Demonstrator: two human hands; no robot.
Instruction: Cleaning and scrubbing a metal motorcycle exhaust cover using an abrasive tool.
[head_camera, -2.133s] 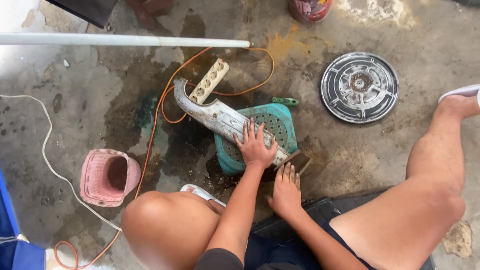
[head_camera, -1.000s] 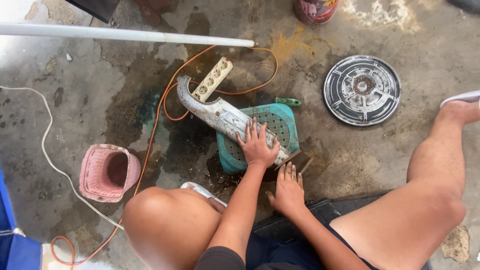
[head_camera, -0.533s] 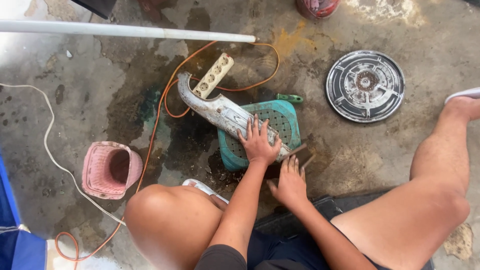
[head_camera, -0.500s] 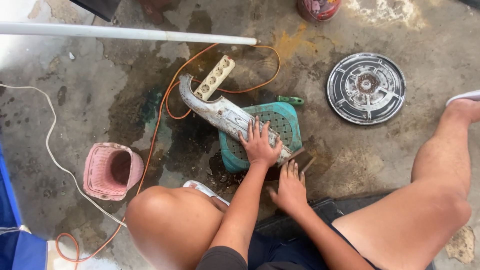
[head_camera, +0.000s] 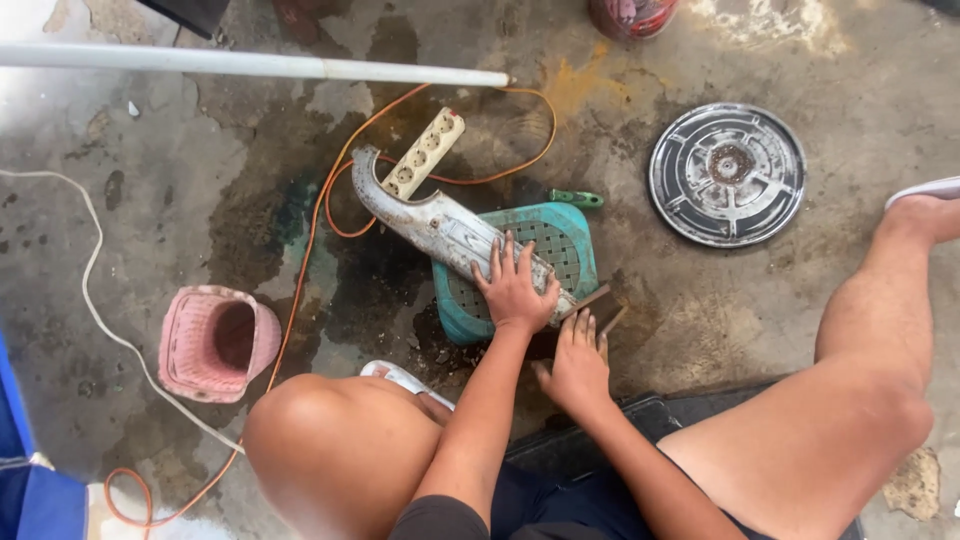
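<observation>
Stained, wet concrete floor. Curved metal cover (head_camera: 440, 232), silver-grey with scuffed, patchy paint, lies slanted across a teal plastic stool (head_camera: 560, 240). Left hand (head_camera: 515, 288) presses flat on it, fingers spread; right hand (head_camera: 577, 362) pinches a brown sanding sheet (head_camera: 598, 306) at its lower end.

The red can (head_camera: 628, 15) far beyond the green stool (head_camera: 560, 250) is cut by the top edge. The left hand (head_camera: 515, 290) hides part of the grey curved cover (head_camera: 440, 230).
</observation>
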